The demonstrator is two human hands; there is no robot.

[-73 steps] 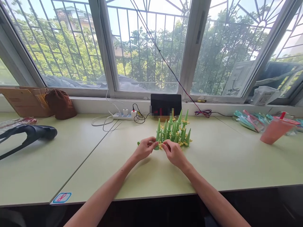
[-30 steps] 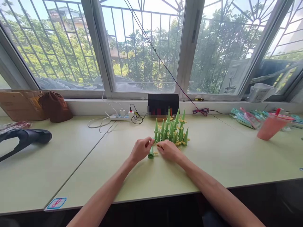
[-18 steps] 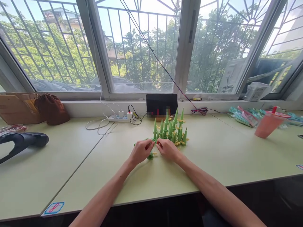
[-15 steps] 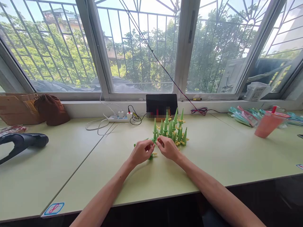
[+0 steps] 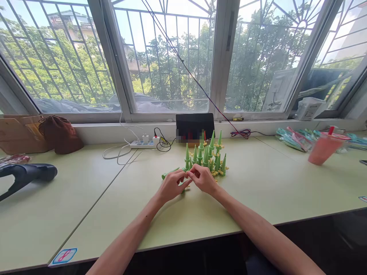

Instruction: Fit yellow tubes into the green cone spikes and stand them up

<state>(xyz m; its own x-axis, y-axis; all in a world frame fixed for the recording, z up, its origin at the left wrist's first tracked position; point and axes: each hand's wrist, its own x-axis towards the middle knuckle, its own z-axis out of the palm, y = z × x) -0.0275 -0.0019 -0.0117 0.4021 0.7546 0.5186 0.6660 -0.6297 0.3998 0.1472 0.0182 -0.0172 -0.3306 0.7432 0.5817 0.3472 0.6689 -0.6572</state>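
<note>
My left hand [image 5: 173,184] and my right hand [image 5: 203,178] meet at the middle of the table, fingertips pinched together over a small green piece that is mostly hidden. Just behind them stands a cluster of green cone-shaped pieces [image 5: 211,142] with small yellow parts at their sides. One green cone [image 5: 169,173] lies on its side behind my left hand. Below the fingertips, a green piece with a yellow bit [image 5: 187,188] shows partly past my left hand.
A dark tablet [image 5: 195,126] leans at the back by the window. Left of it are a power strip [image 5: 145,144] and cables. A red cup [image 5: 325,148] and plastic packets [image 5: 295,140] stand right; a brown bag [image 5: 61,135] and black object [image 5: 43,172] are left.
The fingers of my left hand have stretched forward and come closer to my right fingertips, covering more of the green piece below. The view has shifted slightly.
</note>
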